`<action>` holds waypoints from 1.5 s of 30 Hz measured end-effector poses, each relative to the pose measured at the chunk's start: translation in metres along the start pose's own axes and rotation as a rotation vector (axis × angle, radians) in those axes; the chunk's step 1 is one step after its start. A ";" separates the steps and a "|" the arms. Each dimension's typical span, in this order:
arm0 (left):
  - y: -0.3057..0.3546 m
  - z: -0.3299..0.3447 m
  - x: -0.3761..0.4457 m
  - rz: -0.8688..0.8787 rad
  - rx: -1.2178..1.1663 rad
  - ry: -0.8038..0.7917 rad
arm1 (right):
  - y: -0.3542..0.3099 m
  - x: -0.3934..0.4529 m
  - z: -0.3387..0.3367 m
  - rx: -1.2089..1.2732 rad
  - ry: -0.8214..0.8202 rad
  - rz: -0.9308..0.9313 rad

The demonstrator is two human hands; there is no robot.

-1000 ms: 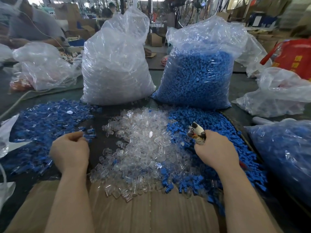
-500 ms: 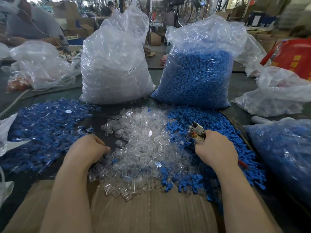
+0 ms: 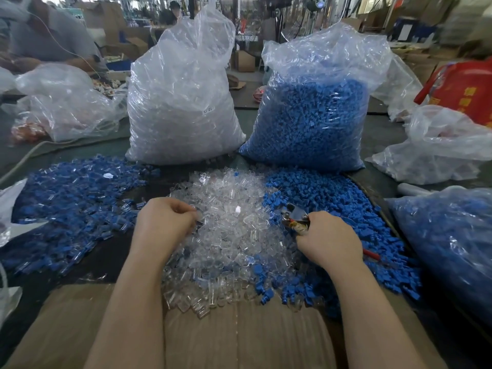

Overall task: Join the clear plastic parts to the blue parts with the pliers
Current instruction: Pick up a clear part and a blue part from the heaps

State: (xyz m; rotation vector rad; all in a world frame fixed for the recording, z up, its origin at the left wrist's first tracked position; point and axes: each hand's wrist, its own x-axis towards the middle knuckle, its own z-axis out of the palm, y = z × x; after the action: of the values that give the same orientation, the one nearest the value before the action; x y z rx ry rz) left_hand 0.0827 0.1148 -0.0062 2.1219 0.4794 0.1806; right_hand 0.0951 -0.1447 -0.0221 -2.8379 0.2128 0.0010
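Observation:
A heap of clear plastic parts (image 3: 229,235) lies in the middle of the table, with a heap of loose blue parts (image 3: 346,209) to its right. My left hand (image 3: 162,222) sits at the clear heap's left edge, fingers curled and pinching a clear part. My right hand (image 3: 327,238) grips the pliers (image 3: 294,215), whose jaws point up and left over the border of the two heaps. A red handle tip (image 3: 371,253) sticks out behind that hand. At the left lies a pile of joined blue-and-clear pieces (image 3: 72,209).
Two tall bags stand at the back: clear parts (image 3: 181,102) and blue parts (image 3: 311,118). Another bag of blue pieces (image 3: 450,243) lies at the right. A cardboard sheet (image 3: 239,339) covers the near edge. More plastic bags and a person sit at the far left.
My left hand has moved right from the joined pile to the clear heap and closed its fingers on a clear part. The right hand with the pliers has barely moved.

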 end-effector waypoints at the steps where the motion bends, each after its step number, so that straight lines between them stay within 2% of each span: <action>1: 0.003 0.003 -0.002 0.023 -0.039 -0.006 | 0.000 0.000 -0.001 0.007 -0.003 -0.003; 7: 0.016 0.021 -0.008 0.055 -0.217 -0.090 | -0.002 -0.002 -0.003 -0.012 -0.033 -0.008; 12: 0.023 0.024 -0.012 0.085 -0.292 -0.056 | -0.003 -0.001 -0.004 0.009 0.107 0.008; 15: 0.030 0.027 -0.014 0.061 -0.457 -0.097 | -0.004 0.001 -0.009 0.060 0.149 -0.010; 25: 0.049 0.050 -0.029 -0.016 -0.762 -0.230 | -0.022 -0.007 -0.014 0.689 0.253 -0.152; 28: 0.052 0.056 -0.035 0.008 -0.778 -0.216 | -0.024 -0.009 -0.014 0.838 0.219 -0.172; 33: 0.057 0.064 -0.041 0.017 -0.775 -0.186 | -0.028 -0.011 -0.014 0.898 0.232 -0.206; 40: 0.061 0.066 -0.044 0.077 -0.723 -0.145 | -0.030 -0.013 -0.012 0.814 0.327 -0.250; 45: 0.064 0.071 -0.047 0.228 -0.558 -0.065 | -0.030 -0.013 -0.012 0.786 0.366 -0.247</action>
State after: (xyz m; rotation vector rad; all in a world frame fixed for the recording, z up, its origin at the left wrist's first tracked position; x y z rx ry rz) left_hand 0.0783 0.0099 0.0089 1.6208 0.1219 0.3323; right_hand 0.0866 -0.1178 -0.0014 -2.0387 -0.0609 -0.5328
